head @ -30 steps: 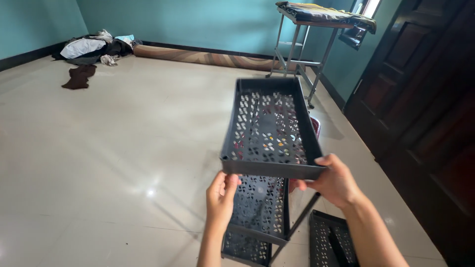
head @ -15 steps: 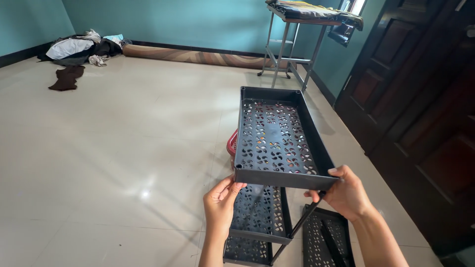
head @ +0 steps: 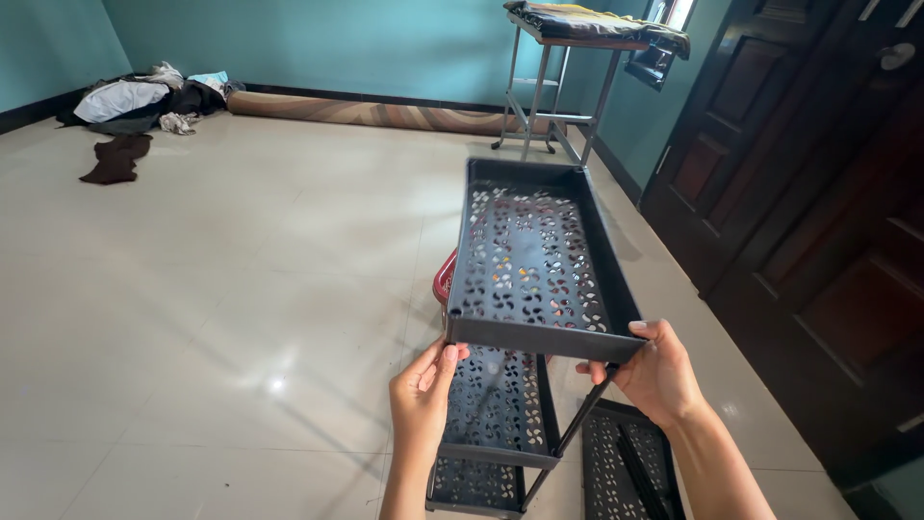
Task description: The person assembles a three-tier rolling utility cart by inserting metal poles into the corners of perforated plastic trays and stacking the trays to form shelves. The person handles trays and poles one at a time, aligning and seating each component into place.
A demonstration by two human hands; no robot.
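Note:
I hold a black perforated plastic shelf tray (head: 531, 183) level above a partly built rack. My left hand (head: 423, 400) touches the tray's near left corner with thumb and fingertips. At the near right corner my right hand (head: 654, 371) grips the tray's edge. Below stand two lower trays of the rack (head: 496, 453), joined by thin black poles (head: 589, 412). Another black tray (head: 628, 462) lies flat on the floor to the right, under my right forearm.
A dark wooden door (head: 818, 221) fills the right side. A metal-legged stand (head: 568, 58) with a dark cushion stands at the back by the teal wall. A rolled rug (head: 375, 114) and a pile of clothes (head: 144, 101) lie far left. Something red (head: 445, 274) shows behind the rack.
The upper tray has come lower and nearer over the rack, and the view has shifted down and left. Both hands stay at its near corners.

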